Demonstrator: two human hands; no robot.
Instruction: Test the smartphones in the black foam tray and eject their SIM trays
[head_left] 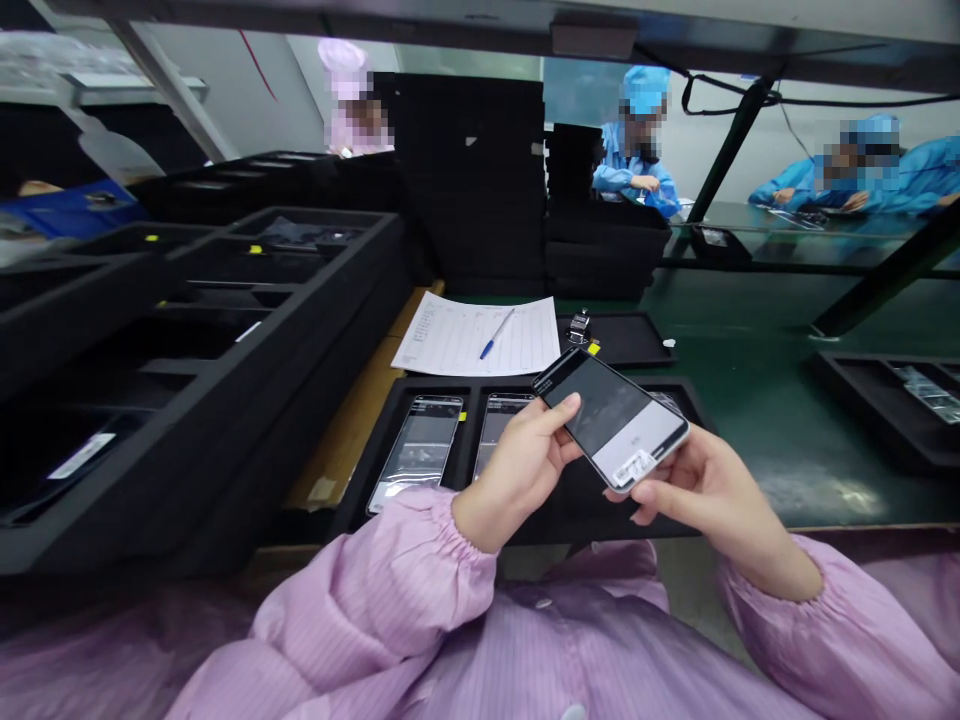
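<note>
I can't read the small label on the phone (611, 415), and my left hand (517, 470) and right hand (697, 490) cover its near edges. Under the phone, the black tray (390, 440) is partly hidden, so I can't tell what its right compartment holds. Behind the tray, the print on the paper sheet (457, 340) is too fine to read. To the tray's left, the stacked black trays (150, 400) run off the picture's edge, their slots too dark to judge. Far right of the tray, another tray (885, 400) is cut off.
</note>
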